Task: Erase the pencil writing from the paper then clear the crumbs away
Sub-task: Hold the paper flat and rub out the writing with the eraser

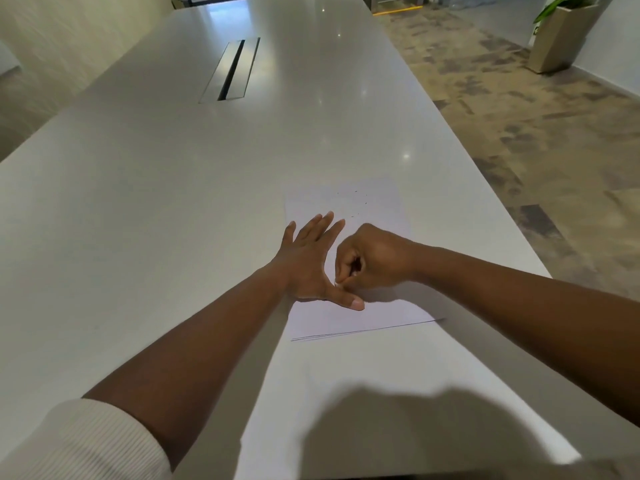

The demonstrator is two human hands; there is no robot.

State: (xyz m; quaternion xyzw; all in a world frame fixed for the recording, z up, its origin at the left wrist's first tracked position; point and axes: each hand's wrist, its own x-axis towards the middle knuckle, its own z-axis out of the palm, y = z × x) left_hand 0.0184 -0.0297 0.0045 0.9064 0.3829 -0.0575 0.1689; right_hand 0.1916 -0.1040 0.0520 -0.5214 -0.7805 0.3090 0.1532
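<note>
A long white table (173, 188) fills most of the view, running away from the person toward the far wall. A metal cable hatch (231, 70) with a dark slot is set into its top, well beyond the work area. To the right of the table lies patterned carpet (519, 109), and a tall beige planter (557, 36) with green leaves stands at the far right.

The paper (374, 202), a white sheet, lies flat on the table near its right edge, in front of the person. Its near edge shows a thin dark line where sheets seem to be stacked.

The left hand (311, 265) lies flat on the left part of the paper, fingers straight and spread, thumb stretched out to the right, pressing the sheet down. A cream ribbed sleeve (83, 441) is pushed up the left forearm.

The right hand (370, 258) is curled into a fist just beside the left one, its fingertips pinched together on the paper near the left thumb. Whatever it grips is hidden inside the fingers, so the object cannot be identified.

Small dark crumbs (356, 199) lie scattered on the far part of the paper, beyond both hands.
</note>
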